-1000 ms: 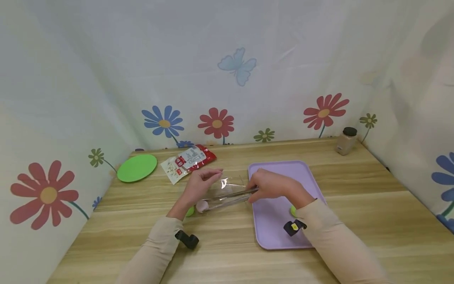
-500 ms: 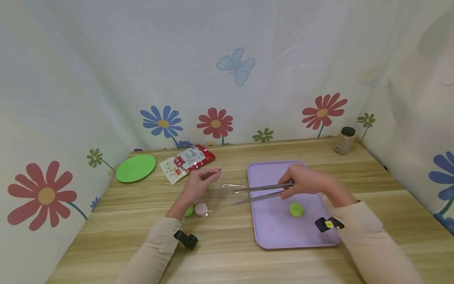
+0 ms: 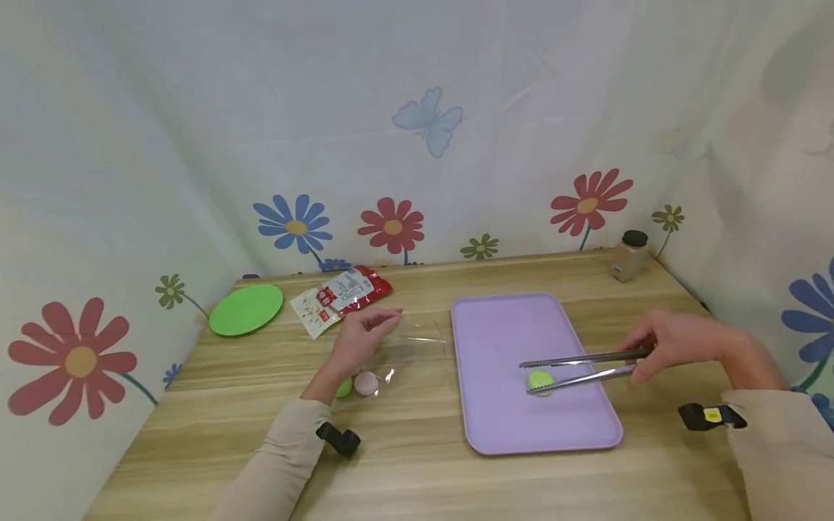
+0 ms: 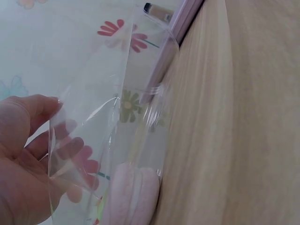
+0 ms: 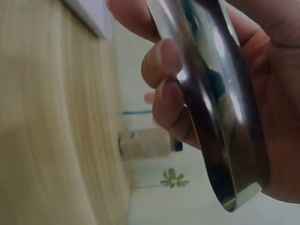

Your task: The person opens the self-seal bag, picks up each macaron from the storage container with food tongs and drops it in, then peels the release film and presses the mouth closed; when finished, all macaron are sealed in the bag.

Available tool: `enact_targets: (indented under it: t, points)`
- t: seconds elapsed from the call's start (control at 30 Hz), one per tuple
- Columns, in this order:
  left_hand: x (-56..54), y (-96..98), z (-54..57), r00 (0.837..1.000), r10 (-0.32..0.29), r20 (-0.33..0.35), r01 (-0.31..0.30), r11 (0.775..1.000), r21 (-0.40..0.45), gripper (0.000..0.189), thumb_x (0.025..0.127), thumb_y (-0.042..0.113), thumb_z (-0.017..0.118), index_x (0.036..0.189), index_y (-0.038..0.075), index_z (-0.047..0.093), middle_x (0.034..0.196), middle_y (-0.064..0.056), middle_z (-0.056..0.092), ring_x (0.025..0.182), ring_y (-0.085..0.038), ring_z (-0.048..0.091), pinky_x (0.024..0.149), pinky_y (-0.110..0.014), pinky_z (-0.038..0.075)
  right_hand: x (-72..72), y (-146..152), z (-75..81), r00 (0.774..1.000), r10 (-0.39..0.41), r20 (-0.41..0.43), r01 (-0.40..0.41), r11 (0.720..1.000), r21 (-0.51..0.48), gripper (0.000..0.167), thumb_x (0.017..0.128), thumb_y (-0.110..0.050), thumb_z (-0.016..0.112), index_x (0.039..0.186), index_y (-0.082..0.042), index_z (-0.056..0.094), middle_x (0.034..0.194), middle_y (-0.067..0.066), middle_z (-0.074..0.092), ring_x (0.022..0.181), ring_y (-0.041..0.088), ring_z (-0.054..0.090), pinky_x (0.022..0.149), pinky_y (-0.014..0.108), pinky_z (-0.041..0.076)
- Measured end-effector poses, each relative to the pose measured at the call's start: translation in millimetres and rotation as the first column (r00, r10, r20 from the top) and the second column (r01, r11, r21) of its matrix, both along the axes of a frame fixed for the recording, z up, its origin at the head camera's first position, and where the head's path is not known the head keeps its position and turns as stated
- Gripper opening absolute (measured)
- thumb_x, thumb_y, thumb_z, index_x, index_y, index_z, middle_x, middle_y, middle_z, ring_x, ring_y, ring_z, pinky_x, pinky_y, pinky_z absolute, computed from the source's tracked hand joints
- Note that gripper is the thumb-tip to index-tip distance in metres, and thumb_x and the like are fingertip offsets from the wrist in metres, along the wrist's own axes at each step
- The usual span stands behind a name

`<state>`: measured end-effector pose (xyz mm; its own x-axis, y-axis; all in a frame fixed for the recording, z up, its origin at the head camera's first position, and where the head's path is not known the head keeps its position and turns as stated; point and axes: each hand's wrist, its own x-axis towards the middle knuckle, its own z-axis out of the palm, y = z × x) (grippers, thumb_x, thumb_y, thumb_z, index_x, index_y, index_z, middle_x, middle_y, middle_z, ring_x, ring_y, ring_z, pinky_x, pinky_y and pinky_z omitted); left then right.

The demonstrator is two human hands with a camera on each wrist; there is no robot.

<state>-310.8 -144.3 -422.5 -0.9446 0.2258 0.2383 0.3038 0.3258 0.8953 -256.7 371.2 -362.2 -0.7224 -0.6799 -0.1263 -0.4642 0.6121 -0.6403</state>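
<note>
My left hand (image 3: 361, 340) pinches the edge of a clear plastic bag (image 4: 89, 126), with some fingers seen through the film. Low in the bag lies a pink macaron (image 4: 131, 194); in the head view a green round piece (image 3: 344, 388) shows beside it, partly behind my wrist. My right hand (image 3: 684, 344) holds metal tongs (image 3: 573, 359) by their arms. The tongs' tips are spread on either side of a green macaron (image 3: 541, 378) lying on the purple tray (image 3: 502, 427). Whether the tips touch it, I cannot tell.
A green plate (image 3: 246, 310) lies at the left rear of the table. Near it is a red and white food packet (image 3: 342, 297). A jar with a black lid (image 3: 629, 257) stands at the back right. Flower-printed curtains surround the table.
My right hand has moved right with the tongs, out of the bag and over the tray. The tongs' tips have come to the green macaron there. My left hand has kept its place.
</note>
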Motion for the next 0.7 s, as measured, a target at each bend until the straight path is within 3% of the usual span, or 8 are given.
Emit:
enact_targets:
  t: [0.2,0.37,0.7]
  points:
    - [-0.6,-0.4,0.2,1.0,-0.009,0.014,0.009,1.0,-0.003,0.022,0.098,0.026,0.068,0.112,0.012,0.075,0.126,0.001,0.069,0.121,-0.017,0.06,0.102,-0.039,0.05,-6.5,18.1,-9.5,0.998,-0.06,0.019,0.059,0.998,0.024,0.03,0.079,-0.019,0.086,0.103,-0.003,0.077,0.085,-0.003,0.071,0.069,0.008,0.057,0.058,0.025,0.049]
    - [-1.6,0.1,0.4,1.0,-0.006,0.008,0.006,1.0,0.007,0.022,0.098,0.025,0.068,0.112,0.01,0.075,0.125,0.0,0.069,0.121,-0.018,0.061,0.101,-0.039,0.05,-10.8,22.3,-16.4,0.998,-0.056,0.019,0.056,0.998,-0.009,0.028,0.079,-0.014,0.085,0.102,0.0,0.077,0.081,-0.006,0.07,0.069,0.004,0.055,0.058,0.023,0.049]
    - [-0.9,-0.6,-0.2,1.0,-0.004,-0.011,0.003,1.0,-0.018,0.022,0.098,0.025,0.067,0.112,0.01,0.075,0.125,0.0,0.069,0.119,-0.019,0.061,0.099,-0.04,0.051,-12.5,9.6,-10.7,0.995,-0.101,-0.012,0.101,0.995,0.021,0.029,0.081,-0.021,0.084,0.104,-0.003,0.078,0.081,-0.008,0.069,0.068,0.004,0.054,0.057,0.023,0.047]
